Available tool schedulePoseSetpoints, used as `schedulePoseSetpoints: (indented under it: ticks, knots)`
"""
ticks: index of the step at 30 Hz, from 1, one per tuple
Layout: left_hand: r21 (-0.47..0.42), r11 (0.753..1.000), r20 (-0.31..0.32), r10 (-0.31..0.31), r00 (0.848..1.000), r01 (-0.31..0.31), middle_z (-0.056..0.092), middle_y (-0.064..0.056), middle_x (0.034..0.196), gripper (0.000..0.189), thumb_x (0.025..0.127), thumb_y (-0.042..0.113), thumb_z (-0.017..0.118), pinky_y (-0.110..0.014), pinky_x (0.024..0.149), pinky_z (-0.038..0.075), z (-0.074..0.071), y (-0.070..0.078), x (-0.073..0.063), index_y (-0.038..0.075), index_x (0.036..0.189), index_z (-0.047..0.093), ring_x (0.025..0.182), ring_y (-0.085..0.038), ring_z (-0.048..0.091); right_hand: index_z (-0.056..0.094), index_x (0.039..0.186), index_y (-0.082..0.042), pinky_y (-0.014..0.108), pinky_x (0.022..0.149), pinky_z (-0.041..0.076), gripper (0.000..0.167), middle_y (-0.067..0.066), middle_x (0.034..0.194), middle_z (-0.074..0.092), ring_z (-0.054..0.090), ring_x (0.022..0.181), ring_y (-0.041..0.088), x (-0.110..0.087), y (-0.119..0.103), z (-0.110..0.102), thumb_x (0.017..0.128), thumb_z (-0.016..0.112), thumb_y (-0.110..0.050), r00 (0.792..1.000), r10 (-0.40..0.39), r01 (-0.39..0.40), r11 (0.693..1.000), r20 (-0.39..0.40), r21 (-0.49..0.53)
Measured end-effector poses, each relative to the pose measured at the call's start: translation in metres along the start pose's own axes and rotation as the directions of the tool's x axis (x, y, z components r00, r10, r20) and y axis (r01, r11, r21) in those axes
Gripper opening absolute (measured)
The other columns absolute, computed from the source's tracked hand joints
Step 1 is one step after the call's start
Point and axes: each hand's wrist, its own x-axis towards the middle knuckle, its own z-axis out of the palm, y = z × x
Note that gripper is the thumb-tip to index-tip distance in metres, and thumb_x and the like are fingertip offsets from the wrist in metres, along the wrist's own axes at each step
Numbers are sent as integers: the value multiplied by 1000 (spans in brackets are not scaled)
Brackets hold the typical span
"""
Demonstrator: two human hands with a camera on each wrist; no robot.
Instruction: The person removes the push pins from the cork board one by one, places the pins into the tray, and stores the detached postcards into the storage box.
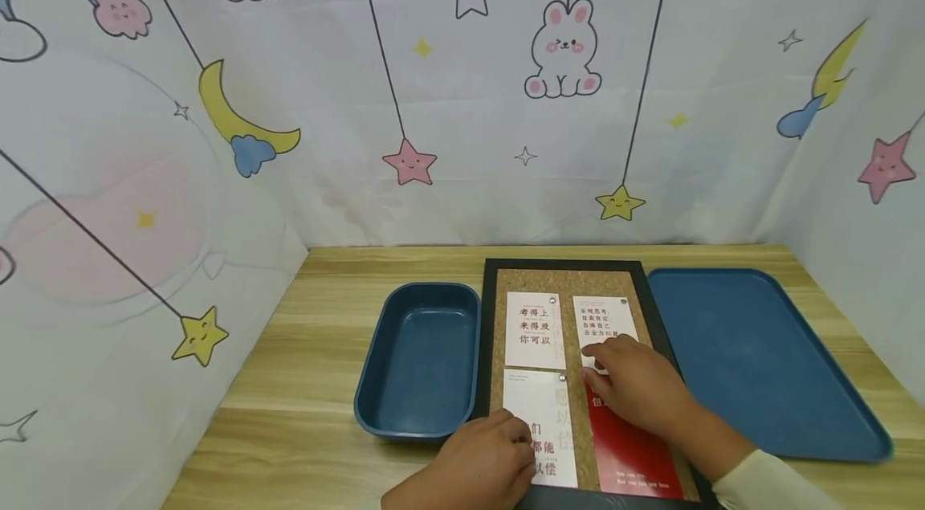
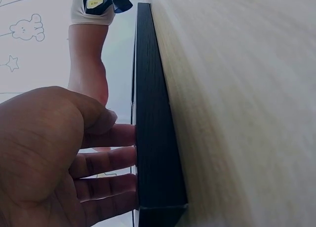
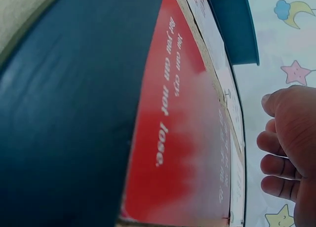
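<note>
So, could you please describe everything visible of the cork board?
The cork board has a speckled, cork-like face and black frame. It lies flat on the table between a bin and a tray. White and red cards cover much of it. The left hand is over its near left corner, the right hand over its right side; contact is unclear.

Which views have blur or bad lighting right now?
Head: evenly lit, faint sheen in the bin. Left wrist: table washed out at upper right, left hand shaded. Right wrist: frame dark and soft, red card legible in its red part, hard to read in its pale part.
</note>
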Motion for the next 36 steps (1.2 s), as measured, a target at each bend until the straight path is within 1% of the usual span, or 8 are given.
schedulePoseSetpoints:
  ticks: [3,5,9,12,16,27,31,36]
  knots:
    - [1,1000,0,-3,1000,3,67,10,99,9,94,27,72,-14,73,46,0,1,0,24,89,78,90,-4,58,74,114,-11,36,74,56,34,-4,90,67,61,86,14,0,-1,3,88,81,-30,1000,-15,15,1000,-3,-5]
    - [5,1000,-1,-3,1000,3,67,10,100,9,94,27,72,-15,74,47,0,1,-1,23,89,78,91,-4,58,74,113,-11,38,79,56,33,-5,89,66,62,86,14,-1,-1,4,88,81,-30,1000,-23,23,1000,-8,-9]
    - [5,1000,3,-5,1000,5,67,10,100,9,95,27,71,-15,74,47,0,1,0,23,89,78,91,-4,58,74,112,-12,38,79,56,31,-6,87,65,62,85,14,-1,-1,5,87,82,-30,999,-35,35,999,-5,-8]
    - [2,1000,2,-6,1000,6,66,10,99,10,95,27,71,-15,74,47,0,1,0,23,89,78,91,-4,58,74,112,-12,36,75,55,31,-6,88,65,60,86,14,0,-2,6,87,82,-29,999,-49,49,999,-5,-9]
    - [-11,1000,4,-16,1000,16,67,10,100,10,95,26,71,-15,75,47,0,1,0,23,90,78,92,-4,58,74,111,-11,38,79,55,30,-3,92,68,62,91,17,1,-2,8,88,81,-28,998,-67,67,998,-11,-16]
    - [-17,999,6,-27,1000,27,66,10,99,10,95,27,71,-15,73,46,0,1,0,22,90,79,90,-4,57,74,113,-12,40,86,55,27,-1,100,71,65,100,18,1,-7,12,92,77,-29,998,-54,54,999,20,11]
    - [-12,1000,4,-27,1000,27,66,10,99,11,96,27,70,-16,73,47,1,1,0,23,89,78,91,-4,57,75,111,-14,38,84,55,24,-3,99,70,65,99,16,1,-7,15,91,78,-28,998,-68,68,998,6,5]
    - [-23,999,29,-36,999,36,65,11,100,12,97,29,69,-17,73,47,1,0,0,23,91,78,94,-4,57,74,105,-17,35,79,55,20,-7,95,68,64,95,14,1,-8,16,90,80,-28,996,-89,89,996,-16,-2]
